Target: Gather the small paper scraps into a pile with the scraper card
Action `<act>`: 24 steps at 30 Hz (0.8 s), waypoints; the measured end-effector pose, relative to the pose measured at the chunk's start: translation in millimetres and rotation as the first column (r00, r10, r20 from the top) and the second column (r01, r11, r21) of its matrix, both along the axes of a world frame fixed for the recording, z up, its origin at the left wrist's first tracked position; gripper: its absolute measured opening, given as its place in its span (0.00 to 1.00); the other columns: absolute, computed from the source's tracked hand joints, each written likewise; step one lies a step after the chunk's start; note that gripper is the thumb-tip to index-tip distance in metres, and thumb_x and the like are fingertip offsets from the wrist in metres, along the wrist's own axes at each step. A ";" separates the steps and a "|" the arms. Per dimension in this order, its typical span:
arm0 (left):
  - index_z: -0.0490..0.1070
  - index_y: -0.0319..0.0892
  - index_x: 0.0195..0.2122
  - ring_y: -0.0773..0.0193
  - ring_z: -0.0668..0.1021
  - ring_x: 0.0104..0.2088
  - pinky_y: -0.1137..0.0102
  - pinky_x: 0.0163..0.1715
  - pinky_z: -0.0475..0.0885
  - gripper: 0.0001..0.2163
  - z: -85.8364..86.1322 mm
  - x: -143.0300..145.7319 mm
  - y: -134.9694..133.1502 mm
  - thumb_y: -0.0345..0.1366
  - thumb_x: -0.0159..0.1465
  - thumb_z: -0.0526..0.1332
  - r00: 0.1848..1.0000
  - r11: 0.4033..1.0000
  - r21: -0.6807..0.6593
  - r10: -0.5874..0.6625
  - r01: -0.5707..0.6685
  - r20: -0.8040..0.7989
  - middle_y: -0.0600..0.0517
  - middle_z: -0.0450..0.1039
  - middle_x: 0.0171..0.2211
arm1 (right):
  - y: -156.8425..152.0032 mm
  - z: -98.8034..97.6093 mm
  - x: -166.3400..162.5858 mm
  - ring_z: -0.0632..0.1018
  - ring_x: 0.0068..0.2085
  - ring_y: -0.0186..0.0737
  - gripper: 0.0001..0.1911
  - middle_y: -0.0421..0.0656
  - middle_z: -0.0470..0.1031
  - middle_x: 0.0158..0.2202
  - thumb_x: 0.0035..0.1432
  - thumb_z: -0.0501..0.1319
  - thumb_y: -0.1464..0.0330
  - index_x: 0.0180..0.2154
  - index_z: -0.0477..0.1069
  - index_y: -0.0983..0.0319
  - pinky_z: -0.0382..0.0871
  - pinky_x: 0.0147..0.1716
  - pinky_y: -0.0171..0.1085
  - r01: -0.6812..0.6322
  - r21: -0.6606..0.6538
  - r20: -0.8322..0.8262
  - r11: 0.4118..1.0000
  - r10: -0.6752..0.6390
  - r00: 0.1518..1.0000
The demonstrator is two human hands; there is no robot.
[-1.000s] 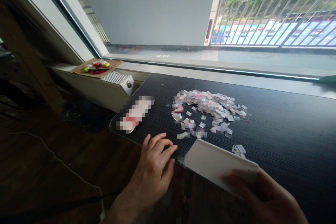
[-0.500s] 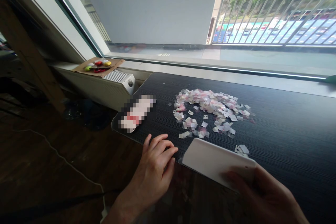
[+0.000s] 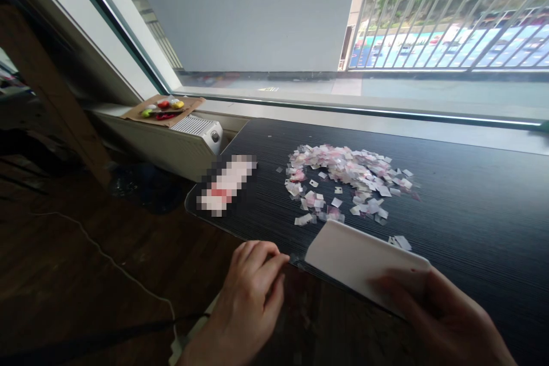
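My right hand [image 3: 441, 320] grips the near end of a flat white plastic board [image 3: 364, 266], held low over the dark table [image 3: 472, 211] at its near edge. My left hand [image 3: 253, 297] rests at the table's near edge just left of the board, fingers curled and pressed together, thumb tip touching the tabletop; nothing shows in it. A heap of several small white and pink paper squares [image 3: 347, 180] lies beyond the board. A few loose squares [image 3: 401, 242] lie beside the board's far right corner.
A blurred white and red object [image 3: 227, 183] lies on the table's left corner. Left of the table stands a white radiator [image 3: 197, 131] with a cardboard piece holding coloured items [image 3: 165, 107]. A white cable [image 3: 107, 263] runs across the dark floor. A large window is behind the table.
My left hand has drawn back toward me off the tabletop and its fingers have curled in. The board and my right hand have barely shifted.
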State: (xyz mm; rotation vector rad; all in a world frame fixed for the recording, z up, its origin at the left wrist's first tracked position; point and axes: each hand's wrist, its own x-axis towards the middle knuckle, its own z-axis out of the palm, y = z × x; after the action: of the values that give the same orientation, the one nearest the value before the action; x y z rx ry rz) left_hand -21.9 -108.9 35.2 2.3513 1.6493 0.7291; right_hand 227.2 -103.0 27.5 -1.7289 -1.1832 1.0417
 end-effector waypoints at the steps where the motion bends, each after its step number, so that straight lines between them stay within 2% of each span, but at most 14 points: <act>1: 0.74 0.43 0.43 0.59 0.75 0.41 0.59 0.47 0.72 0.13 1.6 1.1 -1.3 0.24 0.63 0.54 0.999 0.999 -0.018 -0.033 0.033 0.011 0.49 0.73 0.39 | 0.8 0.2 0.6 0.77 0.28 0.40 0.14 0.40 0.81 0.26 0.46 0.66 0.55 0.30 0.78 0.58 0.71 0.25 0.31 0.018 -0.001 0.006 1.000 -0.018 1.000; 4: 0.73 0.44 0.44 0.59 0.75 0.42 0.52 0.55 0.67 0.13 1.6 0.2 -1.3 0.25 0.63 0.54 0.998 0.998 -0.032 -0.062 0.063 0.016 0.49 0.73 0.40 | 1.5 0.8 -0.7 0.77 0.27 0.39 0.13 0.39 0.81 0.25 0.46 0.66 0.56 0.31 0.78 0.57 0.70 0.24 0.30 0.026 -0.002 0.008 1.000 -0.026 1.000; 8: 0.73 0.45 0.47 0.57 0.75 0.45 0.47 0.57 0.63 0.16 -3.0 -3.4 0.9 0.24 0.63 0.53 1.000 1.000 -0.012 -0.004 0.004 -0.016 0.48 0.72 0.42 | -0.6 2.4 -4.3 0.76 0.25 0.38 0.12 0.39 0.80 0.23 0.48 0.65 0.56 0.28 0.78 0.58 0.69 0.22 0.30 -0.031 -0.006 -0.001 0.999 0.031 1.000; 12: 0.74 0.47 0.44 0.59 0.74 0.47 0.46 0.60 0.60 0.16 -1.2 -1.7 -1.1 0.24 0.62 0.53 0.999 0.996 -0.071 -0.052 0.053 0.003 0.51 0.72 0.42 | 1.5 4.7 -1.0 0.78 0.26 0.40 0.12 0.40 0.81 0.24 0.46 0.66 0.57 0.29 0.79 0.58 0.71 0.22 0.30 -0.112 -0.001 0.033 0.994 0.112 0.993; 16: 0.73 0.45 0.47 0.58 0.74 0.47 0.44 0.61 0.59 0.17 1.6 0.1 -1.9 0.23 0.63 0.52 0.999 0.997 -0.072 -0.041 0.039 -0.025 0.49 0.72 0.42 | 4.7 1.5 1.6 0.78 0.26 0.39 0.11 0.39 0.80 0.24 0.47 0.66 0.57 0.28 0.78 0.58 0.71 0.23 0.30 -0.078 0.039 0.069 0.996 0.075 0.995; 20: 0.74 0.46 0.40 0.58 0.73 0.48 0.45 0.62 0.58 0.15 2.2 -2.1 -3.1 0.23 0.62 0.51 0.998 0.992 -0.106 -0.065 0.063 -0.016 0.49 0.71 0.42 | 0.5 -3.3 0.9 0.75 0.22 0.36 0.11 0.38 0.80 0.22 0.47 0.66 0.58 0.28 0.79 0.58 0.69 0.21 0.30 -0.154 0.073 0.097 0.985 0.146 0.984; 24: 0.73 0.46 0.43 0.58 0.73 0.48 0.44 0.62 0.58 0.16 4.1 -3.0 -4.3 0.23 0.62 0.51 0.998 0.994 -0.095 -0.058 0.055 -0.032 0.49 0.72 0.42 | -3.5 -1.4 -2.3 0.78 0.25 0.39 0.12 0.39 0.81 0.24 0.48 0.65 0.56 0.29 0.79 0.57 0.72 0.25 0.31 -0.067 0.062 0.070 0.996 0.063 0.996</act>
State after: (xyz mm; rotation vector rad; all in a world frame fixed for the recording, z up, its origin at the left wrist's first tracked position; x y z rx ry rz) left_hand -24.9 -113.2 39.2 2.3474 1.5869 0.5897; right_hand 224.8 -106.5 26.1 -1.6972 -1.3097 0.9787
